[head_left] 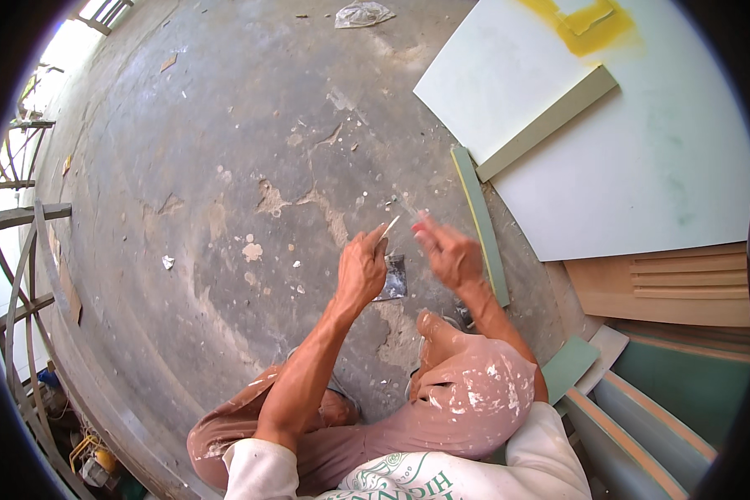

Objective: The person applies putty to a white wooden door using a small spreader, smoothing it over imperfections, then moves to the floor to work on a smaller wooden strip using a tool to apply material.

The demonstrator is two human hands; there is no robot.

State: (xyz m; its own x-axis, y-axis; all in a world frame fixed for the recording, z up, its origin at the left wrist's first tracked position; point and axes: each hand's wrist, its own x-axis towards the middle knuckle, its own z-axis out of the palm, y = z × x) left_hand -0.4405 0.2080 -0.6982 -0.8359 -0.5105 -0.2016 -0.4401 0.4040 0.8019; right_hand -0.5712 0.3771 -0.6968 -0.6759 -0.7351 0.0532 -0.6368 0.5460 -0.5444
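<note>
My left hand (362, 265) is closed in a pinch around a thin, pale, pointed stick (390, 225), its tip slanting up and right. Beside it, my right hand (453, 252) grips a small tool (418, 223) that shows red at the fingers. A thin greyish part of the tool seems to reach toward the stick's tip, but motion blurs it, and I cannot tell whether they touch. Below and between my hands, a dark square plate (393, 280) with whitish smears lies on the floor by my feet.
Large white panels (592, 183) lean at the right, a pale green board (550, 121) across them. A green strip (483, 229) lies beside my right hand. Wooden and green boards (683, 375) stand lower right. Crumpled plastic (363, 14) lies far ahead; a wooden frame (25, 275) lines the left.
</note>
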